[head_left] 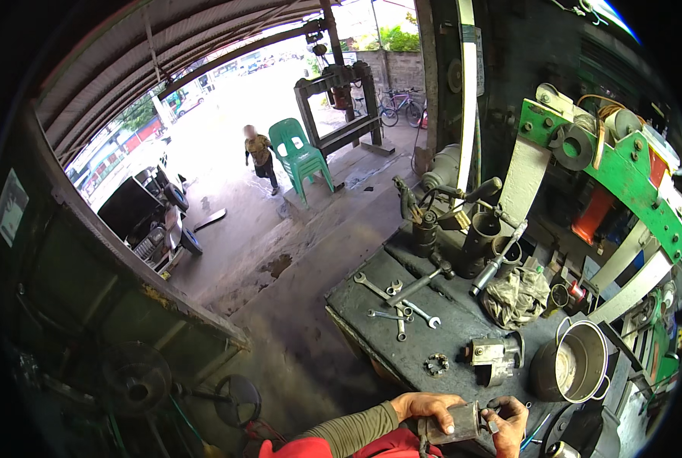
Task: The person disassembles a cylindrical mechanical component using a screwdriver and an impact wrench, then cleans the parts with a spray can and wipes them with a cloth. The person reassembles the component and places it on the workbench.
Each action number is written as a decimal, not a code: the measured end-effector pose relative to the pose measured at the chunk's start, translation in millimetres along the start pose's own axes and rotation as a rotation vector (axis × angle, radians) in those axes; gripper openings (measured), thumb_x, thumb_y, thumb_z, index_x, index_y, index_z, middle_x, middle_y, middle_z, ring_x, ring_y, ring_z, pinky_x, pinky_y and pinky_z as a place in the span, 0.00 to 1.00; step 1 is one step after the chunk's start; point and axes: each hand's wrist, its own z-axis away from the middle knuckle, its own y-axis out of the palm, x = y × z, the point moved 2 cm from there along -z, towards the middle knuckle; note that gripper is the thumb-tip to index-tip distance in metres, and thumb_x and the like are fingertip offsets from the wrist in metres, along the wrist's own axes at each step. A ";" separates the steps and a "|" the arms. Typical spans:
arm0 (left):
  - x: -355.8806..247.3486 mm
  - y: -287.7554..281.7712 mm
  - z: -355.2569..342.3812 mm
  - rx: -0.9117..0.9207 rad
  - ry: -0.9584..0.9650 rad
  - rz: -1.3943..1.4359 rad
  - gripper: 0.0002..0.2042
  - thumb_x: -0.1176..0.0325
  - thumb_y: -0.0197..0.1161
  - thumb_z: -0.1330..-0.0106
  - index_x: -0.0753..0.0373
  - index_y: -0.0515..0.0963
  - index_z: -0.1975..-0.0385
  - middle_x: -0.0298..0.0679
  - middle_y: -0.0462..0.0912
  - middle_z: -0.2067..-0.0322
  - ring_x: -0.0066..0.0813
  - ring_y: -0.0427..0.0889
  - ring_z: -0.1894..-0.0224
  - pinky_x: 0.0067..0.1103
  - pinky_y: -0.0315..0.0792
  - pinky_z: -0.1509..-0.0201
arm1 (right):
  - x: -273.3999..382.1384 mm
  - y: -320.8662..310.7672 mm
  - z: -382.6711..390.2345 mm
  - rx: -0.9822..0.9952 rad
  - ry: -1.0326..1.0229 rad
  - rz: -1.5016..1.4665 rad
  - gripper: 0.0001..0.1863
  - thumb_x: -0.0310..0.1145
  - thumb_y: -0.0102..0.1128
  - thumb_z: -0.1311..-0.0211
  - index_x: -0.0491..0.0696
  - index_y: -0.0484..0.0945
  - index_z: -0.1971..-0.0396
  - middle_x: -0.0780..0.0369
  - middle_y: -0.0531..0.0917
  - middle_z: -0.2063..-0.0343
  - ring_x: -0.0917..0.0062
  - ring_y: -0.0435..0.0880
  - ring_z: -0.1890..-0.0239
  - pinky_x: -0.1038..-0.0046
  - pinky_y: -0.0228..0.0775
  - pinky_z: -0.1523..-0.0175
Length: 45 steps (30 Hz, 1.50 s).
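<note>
Close to my body, at the bench's near edge, my left hand (431,406) is wrapped round a grey metal cylindrical housing (460,424), thumb on top. At the housing's right end my right hand (510,421) is closed, fingers bent against a small dark piece that I cannot make out. Just beyond my hands lies a metal casting with a flange (497,357). Left of the casting sits a small notched ring (436,365). A dented metal pot (543,370) with two handles stands to the right, beyond my right hand.
Several wrenches (400,324) and a hammer (416,290) lie on the dark workbench (356,305). A crumpled rag (517,298) and dark cylindrical tool holders (480,237) stand farther back. Green machinery (623,164) rises at right. Beyond are stacked green chairs (299,149) and a walking person (260,156).
</note>
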 end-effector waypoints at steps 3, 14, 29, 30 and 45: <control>0.4 -0.2 0.0 -0.006 -0.006 0.045 0.51 0.62 0.80 0.51 0.76 0.62 0.27 0.49 0.79 0.41 0.37 0.78 0.40 0.26 0.72 0.34 | -6.2 -1.7 -3.1 0.022 -0.024 -0.038 0.06 0.19 0.70 0.35 0.40 0.84 0.59 0.64 0.87 0.68 0.82 0.83 0.67 0.78 0.76 0.61; 10.5 -0.3 -4.5 -0.054 0.048 0.173 0.41 0.63 0.75 0.46 0.74 0.66 0.32 0.45 0.82 0.53 0.33 0.86 0.58 0.27 0.84 0.56 | -20.1 0.4 -9.4 0.064 -0.039 0.056 0.08 0.17 0.64 0.32 0.39 0.84 0.55 0.61 0.88 0.63 0.78 0.86 0.62 0.74 0.79 0.56; 2.8 0.5 -0.4 0.026 0.035 0.251 0.45 0.68 0.76 0.47 0.75 0.62 0.29 0.45 0.82 0.50 0.32 0.85 0.54 0.28 0.82 0.51 | -19.7 3.2 -15.0 0.034 -0.010 0.014 0.05 0.21 0.66 0.31 0.41 0.84 0.58 0.63 0.86 0.66 0.81 0.83 0.65 0.78 0.75 0.59; 1.8 0.9 0.5 0.018 0.038 0.239 0.45 0.68 0.76 0.47 0.75 0.62 0.29 0.45 0.82 0.50 0.33 0.85 0.54 0.28 0.82 0.51 | -20.8 3.5 -15.1 0.062 -0.020 0.007 0.05 0.21 0.66 0.31 0.41 0.84 0.58 0.63 0.86 0.66 0.80 0.83 0.65 0.77 0.75 0.59; 4.5 -0.9 1.8 -0.013 0.009 0.202 0.49 0.66 0.78 0.51 0.75 0.61 0.26 0.49 0.81 0.45 0.37 0.83 0.47 0.28 0.80 0.44 | -23.9 -0.6 -24.8 0.038 -0.131 0.122 0.07 0.21 0.72 0.46 0.41 0.81 0.70 0.67 0.83 0.73 0.85 0.80 0.72 0.79 0.72 0.66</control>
